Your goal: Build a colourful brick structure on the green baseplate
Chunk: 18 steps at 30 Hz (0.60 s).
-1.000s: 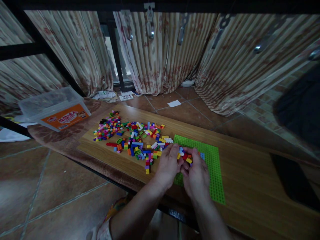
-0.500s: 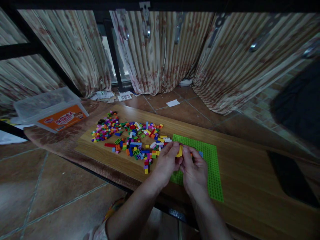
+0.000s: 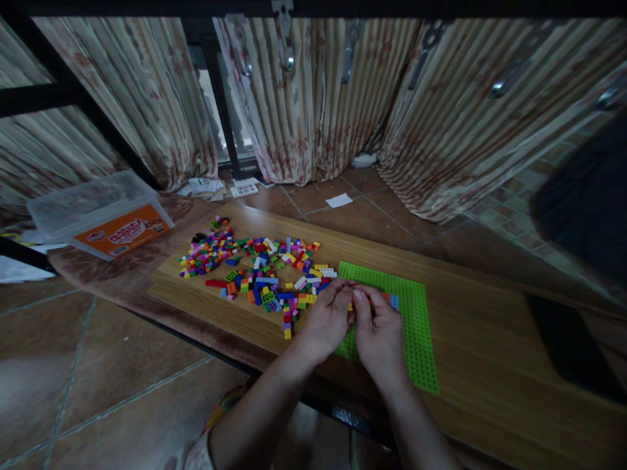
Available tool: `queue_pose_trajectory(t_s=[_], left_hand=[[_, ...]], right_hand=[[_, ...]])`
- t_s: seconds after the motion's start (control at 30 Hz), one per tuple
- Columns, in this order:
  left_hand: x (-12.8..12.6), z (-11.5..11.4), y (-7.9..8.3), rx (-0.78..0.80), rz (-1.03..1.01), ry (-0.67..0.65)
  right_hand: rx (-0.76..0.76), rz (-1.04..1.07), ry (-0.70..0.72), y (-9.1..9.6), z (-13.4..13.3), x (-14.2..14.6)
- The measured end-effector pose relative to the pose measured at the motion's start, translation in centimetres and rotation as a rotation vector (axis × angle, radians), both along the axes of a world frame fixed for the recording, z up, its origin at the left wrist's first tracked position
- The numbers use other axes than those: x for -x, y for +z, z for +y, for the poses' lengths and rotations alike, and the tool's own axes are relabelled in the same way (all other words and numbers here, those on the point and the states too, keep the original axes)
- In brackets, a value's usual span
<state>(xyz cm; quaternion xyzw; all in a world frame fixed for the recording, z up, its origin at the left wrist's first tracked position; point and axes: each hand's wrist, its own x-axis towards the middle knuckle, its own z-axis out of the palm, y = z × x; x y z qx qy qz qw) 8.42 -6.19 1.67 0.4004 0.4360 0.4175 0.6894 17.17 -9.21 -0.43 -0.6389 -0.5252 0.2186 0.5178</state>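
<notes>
My left hand (image 3: 329, 320) and my right hand (image 3: 379, 326) meet above the left part of a green studded baseplate (image 3: 418, 339). Both are closed, fingertips together, around a small yellow toy brick (image 3: 350, 307). Only a sliver of yellow shows between the fingers; the rest of the brick is hidden. Just past my right fingers a light blue brick (image 3: 393, 301) sits on the baseplate, with a bit of orange beside it. Left of my left hand lies a spread of loose coloured bricks (image 3: 267, 282).
A clear plastic tub (image 3: 98, 202) with an orange label stands at the far left on a brown cloth (image 3: 186, 313). A dark flat slab (image 3: 571, 346) lies at the right of the wooden tabletop (image 3: 480, 339). Curtains (image 3: 304, 98) hang behind the table.
My fingers have closed further over the yellow brick, so less of it shows. My right hand has shifted slightly left. The loose bricks have stayed put.
</notes>
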Motion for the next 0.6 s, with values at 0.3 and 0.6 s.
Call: queue_pose_trajectory(t_s=[0.3,0.6], left_hand=[[0.35,0.15,0.06,0.047,-0.042,-0.121],[0.43,0.37,-0.23,0.110,-0.116,-0.107]], right_hand=[[0.049,0.043,0.010,0.18,-0.15,-0.27],[0.185,0.672,0.014,0.22,0.05,0.00]])
